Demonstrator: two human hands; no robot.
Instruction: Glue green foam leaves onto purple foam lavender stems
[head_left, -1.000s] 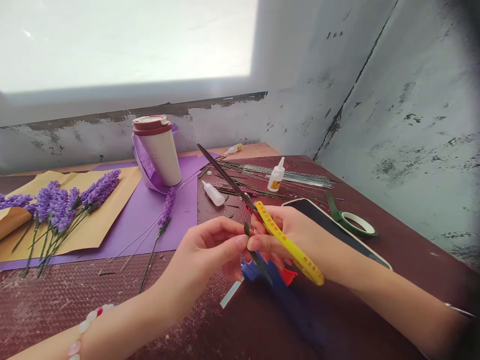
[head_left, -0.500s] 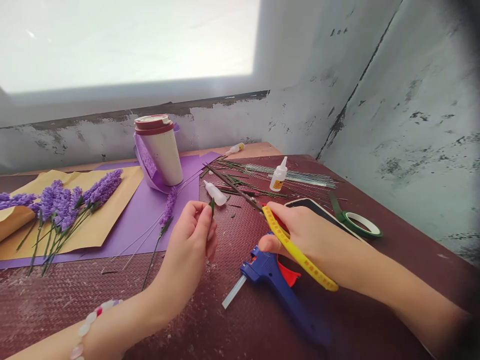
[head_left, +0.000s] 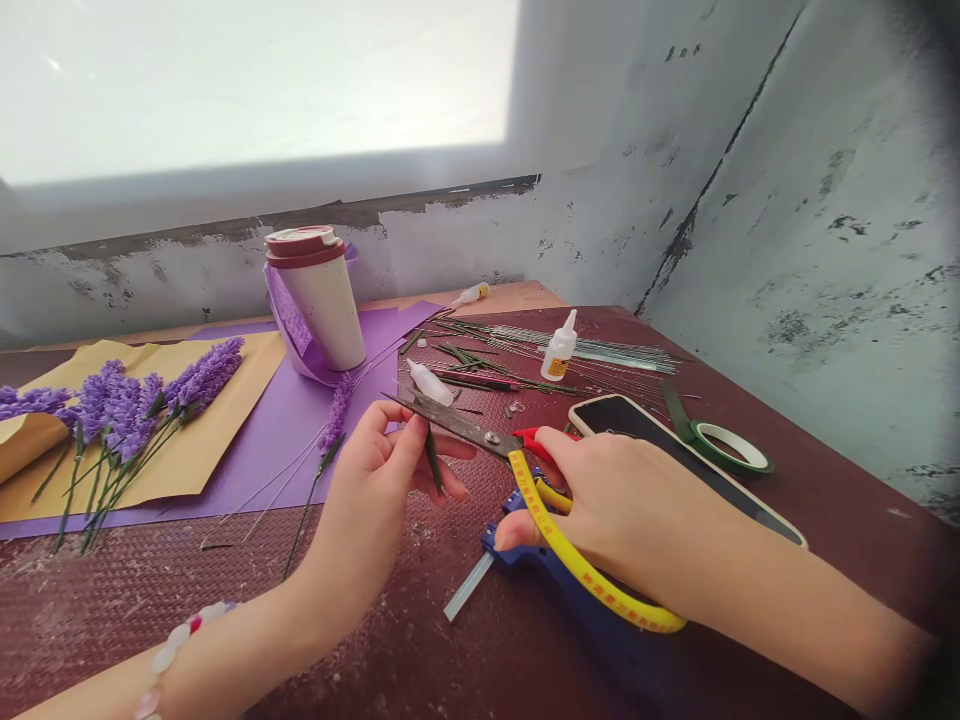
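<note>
The left hand (head_left: 382, 470) is nearly closed, pinching a narrow dark-green sliver (head_left: 433, 460) between thumb and fingertips. It looks like a leaf, though it's too thin and dark from here to be sure. A beaded bracelet (head_left: 178, 634) circles that wrist.

The right hand (head_left: 622, 510) grips a pair of steel scissors (head_left: 457, 428) with yellow and red handles, its fingers wrapped around them and hiding much of the grip. The blades look almost shut and reach left, their tips just past the left fingertips, with the sliver hanging close beside them.

Directly below the scissors, a blue hot glue gun (head_left: 540, 570) lies mostly hidden under the right hand, only its nose and a clear glue stick (head_left: 469, 587) showing. Beyond the scissors are a phone (head_left: 660, 440), a roll of green tape (head_left: 724, 450), two white glue bottles (head_left: 559, 347) and a spread of green wires (head_left: 577, 350). To their left, purple lavender sprays (head_left: 120, 420) rest on brown kraft paper (head_left: 172, 440), beside a lidded cup (head_left: 319, 300).
</note>
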